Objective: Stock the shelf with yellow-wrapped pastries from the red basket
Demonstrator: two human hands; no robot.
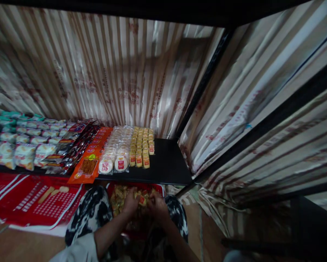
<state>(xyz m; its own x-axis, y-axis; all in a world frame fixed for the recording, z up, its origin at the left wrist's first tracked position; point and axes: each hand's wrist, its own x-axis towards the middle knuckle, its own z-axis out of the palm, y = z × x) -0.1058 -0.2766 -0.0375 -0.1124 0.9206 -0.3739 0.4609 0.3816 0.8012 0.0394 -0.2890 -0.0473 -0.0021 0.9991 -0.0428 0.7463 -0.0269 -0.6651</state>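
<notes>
Between my knees stands a red basket (162, 188) full of small yellow-wrapped snacks (117, 193). My left hand (130, 203) is over it, fingers closed at one yellow snack packet (142, 200) with a red label. My right hand (158, 207) is just to the right of that packet, its fingers curled; what they hold, if anything, is too dim to make out. On the black shelf (170, 163) ahead, upright yellow snack packets (139, 157) of the same look stand in rows, the rightmost row shorter at the front.
Left of the yellow rows are round white wrapped crackers (121, 163), an orange snack bag (88, 165), dark red packets (76, 145) and white puffed bags (25, 154). A red printed sheet (35, 200) lies below the shelf. Black posts (207, 82) and striped cloth (125, 65) enclose the back and right.
</notes>
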